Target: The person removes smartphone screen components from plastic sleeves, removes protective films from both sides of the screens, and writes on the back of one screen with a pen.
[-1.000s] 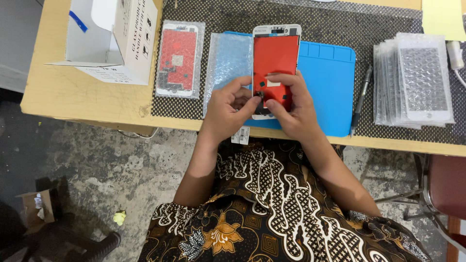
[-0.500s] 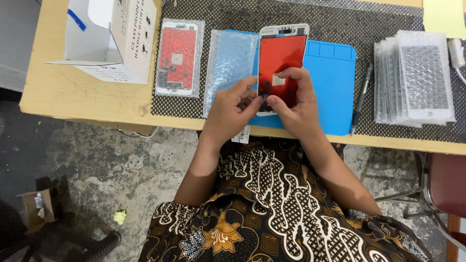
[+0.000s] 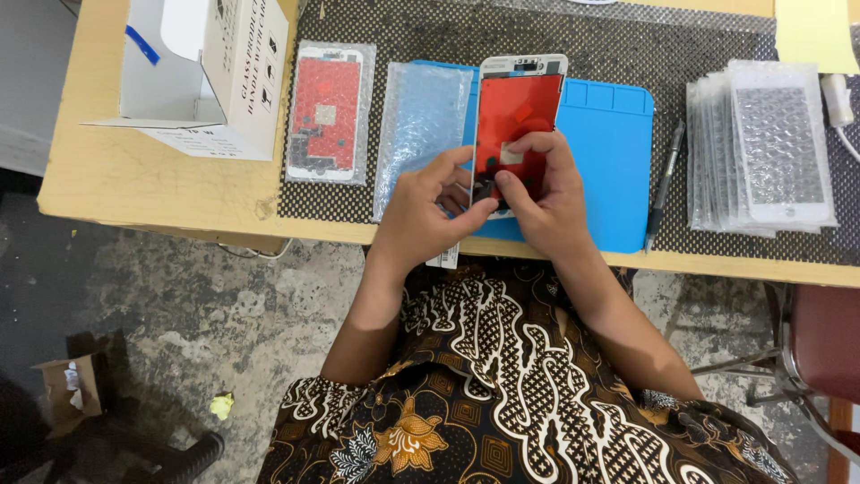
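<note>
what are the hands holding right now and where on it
Both hands, left hand and right hand, hold a white-framed phone screen panel with a red back by its lower end, above the blue mat.

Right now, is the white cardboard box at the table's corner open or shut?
Open. The white cardboard box lies tipped on its side, its flap folded out and its pale inside showing.

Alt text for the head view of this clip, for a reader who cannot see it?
Both hands, left hand and right hand, hold a white-framed phone screen panel, red back upward, over a blue work mat. A bubble-wrap sleeve and another wrapped panel lie left; a stack of wrapped panels lies right.
</note>
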